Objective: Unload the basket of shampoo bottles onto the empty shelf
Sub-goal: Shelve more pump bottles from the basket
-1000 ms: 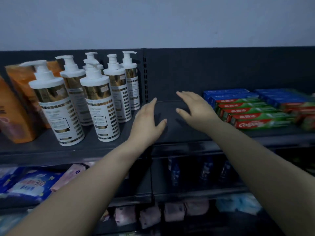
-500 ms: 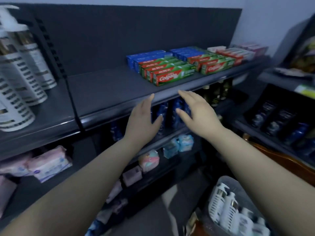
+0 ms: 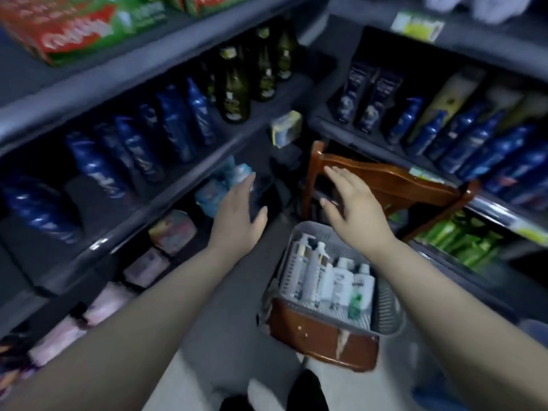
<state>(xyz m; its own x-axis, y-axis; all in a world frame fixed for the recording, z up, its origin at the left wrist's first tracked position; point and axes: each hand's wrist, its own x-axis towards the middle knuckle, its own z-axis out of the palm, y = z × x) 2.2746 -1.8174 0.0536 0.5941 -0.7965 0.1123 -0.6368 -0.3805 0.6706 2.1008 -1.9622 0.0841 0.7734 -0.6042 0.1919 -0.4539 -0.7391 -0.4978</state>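
Hands: your left hand (image 3: pixel 237 216) and right hand (image 3: pixel 354 207) hover spread, empty.
Bottles: shampoo bottles (image 3: pixel 329 277) packed in the basket (image 3: pixel 385 304) on the chair (image 3: pixel 323 342).
Grip: probably stiff, slick, heavy; take the body, not the pump.

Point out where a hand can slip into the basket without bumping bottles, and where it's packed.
Bare: the strip inside the basket along its right wall, beside the green-labelled bottle, and a small patch at its far end, past the pump heads. Crowded: the left and middle, where shampoo bottles lie side by side.
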